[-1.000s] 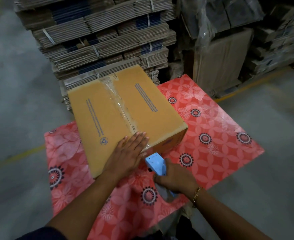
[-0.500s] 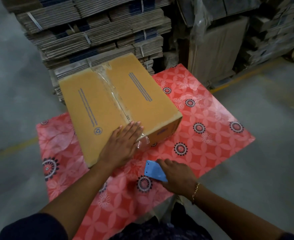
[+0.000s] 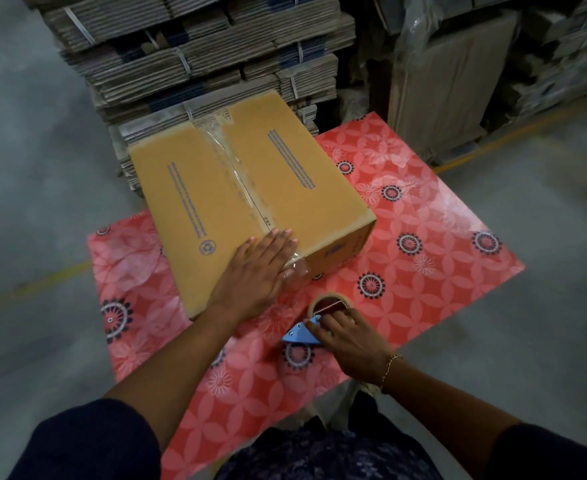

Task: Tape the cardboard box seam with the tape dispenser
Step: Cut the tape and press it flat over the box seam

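Observation:
A closed brown cardboard box [image 3: 195, 199] lies on a red flowered table [image 3: 423, 258]. Clear tape [image 3: 231, 168] runs along its middle seam, and a loose end hangs crumpled over the near edge. My left hand [image 3: 257, 271] rests flat on the near end of the box top, over the seam. My right hand [image 3: 350, 337] holds the blue tape dispenser [image 3: 300, 334] down on the table in front of the box, its tape roll [image 3: 330, 304] lying flat and facing up.
Strapped stacks of flattened cardboard [image 3: 198, 57] stand right behind the box. More cardboard and plastic-wrapped sheets [image 3: 458, 81] lean at the back right. Grey concrete floor with a yellow line [image 3: 32, 285] surrounds the table.
My right hand has drawn the dispenser away from the box's near edge and laid it flat on the table. The left hand has stayed on the box.

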### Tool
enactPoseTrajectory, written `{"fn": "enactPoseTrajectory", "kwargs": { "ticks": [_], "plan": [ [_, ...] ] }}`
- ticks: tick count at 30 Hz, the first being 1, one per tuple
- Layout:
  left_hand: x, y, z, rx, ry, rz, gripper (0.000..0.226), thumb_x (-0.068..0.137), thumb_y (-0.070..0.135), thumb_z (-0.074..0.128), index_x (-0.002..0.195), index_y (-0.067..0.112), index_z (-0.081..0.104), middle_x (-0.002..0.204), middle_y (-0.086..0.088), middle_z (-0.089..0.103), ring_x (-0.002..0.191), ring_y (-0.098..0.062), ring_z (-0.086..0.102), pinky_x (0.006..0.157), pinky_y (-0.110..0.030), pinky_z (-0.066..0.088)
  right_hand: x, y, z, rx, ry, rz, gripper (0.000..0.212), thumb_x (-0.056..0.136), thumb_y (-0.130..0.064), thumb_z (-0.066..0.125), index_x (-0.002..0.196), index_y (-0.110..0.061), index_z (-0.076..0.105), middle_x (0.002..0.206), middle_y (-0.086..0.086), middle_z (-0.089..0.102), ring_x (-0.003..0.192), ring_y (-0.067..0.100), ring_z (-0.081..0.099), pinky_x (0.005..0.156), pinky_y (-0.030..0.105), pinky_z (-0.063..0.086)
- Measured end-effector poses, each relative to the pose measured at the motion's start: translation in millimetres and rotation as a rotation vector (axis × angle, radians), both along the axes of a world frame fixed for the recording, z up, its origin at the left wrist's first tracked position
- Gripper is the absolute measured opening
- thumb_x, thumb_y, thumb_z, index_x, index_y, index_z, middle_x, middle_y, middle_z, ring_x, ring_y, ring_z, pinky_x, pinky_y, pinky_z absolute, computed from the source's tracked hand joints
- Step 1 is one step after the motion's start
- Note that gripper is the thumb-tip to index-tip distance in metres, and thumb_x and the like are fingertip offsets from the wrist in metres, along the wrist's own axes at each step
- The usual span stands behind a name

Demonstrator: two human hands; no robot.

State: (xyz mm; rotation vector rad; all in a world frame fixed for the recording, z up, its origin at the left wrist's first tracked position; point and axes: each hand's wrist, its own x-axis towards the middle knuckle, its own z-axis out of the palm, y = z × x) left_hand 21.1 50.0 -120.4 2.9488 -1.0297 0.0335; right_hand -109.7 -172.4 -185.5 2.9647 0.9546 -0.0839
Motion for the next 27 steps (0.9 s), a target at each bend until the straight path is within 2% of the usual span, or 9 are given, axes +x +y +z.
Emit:
{"fn": "enactPoseTrajectory", "kwargs": {
  "ticks": [3,7,9,12,15,19,23,25,27],
  "plan": [
    [-0.3,0.1,0.3,-0.001,-0.003,-0.002,0.060,0.104,0.043,0.026,0.160,0.023,0.020,0.169,0.001,0.019,0.155,-0.016,0.018,0.121,-0.048,0.026,5.7,7.0,15.0,0.269,0.061,-0.273,0.047,0.080,-0.040,0.060,0.125,-0.024,0.058,0.111,-0.001,0.064,0.103,0.024,0.059,0.086,0.041,0.043],
    [-0.7,0.3,1.4,-0.010,-0.003,0.001,0.059,0.104,0.042,0.030,0.160,0.023,0.021,0.168,0.001,0.020,0.155,-0.016,0.020,0.121,-0.047,0.026,41.3,29.8,59.9,1.258,0.479,-0.867,0.014,0.093,-0.037,0.063,0.093,-0.023,0.064,0.077,-0.007,0.068,0.066,0.017,0.062,0.060,0.042,0.056],
    [-0.6,0.3,2.3,-0.013,0.004,-0.003,0.059,0.104,0.041,0.028,0.160,0.023,0.021,0.169,0.002,0.020,0.155,-0.016,0.020,0.121,-0.047,0.026,63.4,36.1,77.5,1.505,0.616,-1.015,0.016,0.096,-0.029,0.065,0.086,-0.017,0.067,0.070,-0.012,0.068,0.064,0.014,0.060,0.058,0.034,0.050],
    [0.3,-0.2,1.6,-0.017,0.002,-0.005,0.059,0.104,0.042,0.031,0.159,0.023,0.021,0.169,0.002,0.020,0.155,-0.015,0.020,0.121,-0.046,0.026,79.3,41.6,85.1,1.550,0.659,-1.023,0.017,0.095,-0.016,0.065,0.079,-0.011,0.068,0.069,-0.004,0.067,0.060,0.002,0.062,0.056,0.016,0.046],
    [1.0,-0.2,-0.5,-0.013,0.001,0.000,0.060,0.104,0.042,0.035,0.159,0.024,0.020,0.169,0.003,0.019,0.155,-0.015,0.018,0.121,-0.046,0.025,79.5,40.0,70.9,1.518,0.618,-0.987,0.011,0.093,-0.007,0.067,0.083,-0.004,0.069,0.067,-0.002,0.065,0.053,-0.006,0.057,0.056,0.012,0.045],
    [1.8,0.8,-1.6,0.015,-0.005,-0.003,0.064,0.103,0.040,0.038,0.160,0.023,0.016,0.170,0.003,0.015,0.156,-0.014,0.015,0.121,-0.046,0.024,81.4,39.2,58.9,1.477,0.576,-0.980,0.014,0.093,-0.007,0.068,0.088,0.006,0.070,0.076,0.007,0.071,0.063,-0.002,0.062,0.064,0.015,0.050],
    [1.5,0.6,-0.9,0.002,-0.006,-0.015,0.063,0.102,0.040,0.038,0.160,0.023,0.019,0.169,0.003,0.017,0.155,-0.015,0.017,0.120,-0.046,0.025,83.5,38.4,48.6,1.451,0.567,-0.980,0.019,0.093,-0.015,0.070,0.089,0.004,0.070,0.088,0.022,0.075,0.074,0.019,0.067,0.068,0.030,0.055],
    [1.7,1.6,0.4,-0.011,-0.003,-0.017,0.069,0.098,0.040,0.044,0.160,0.023,0.020,0.169,0.002,0.017,0.155,-0.014,0.017,0.120,-0.046,0.026,85.1,38.9,45.4,1.427,0.562,-0.979,0.020,0.092,-0.019,0.070,0.088,0.000,0.070,0.080,0.018,0.072,0.070,0.023,0.063,0.066,0.038,0.052],
    [1.2,2.7,2.6,-0.007,0.008,-0.024,0.083,0.086,0.042,0.052,0.160,0.023,0.018,0.170,0.002,0.015,0.156,-0.014,0.015,0.120,-0.047,0.025,86.3,40.3,44.1,1.413,0.531,-0.971,0.019,0.093,-0.015,0.070,0.088,0.004,0.069,0.071,0.006,0.066,0.066,0.015,0.057,0.065,0.033,0.048]
  ]
}}
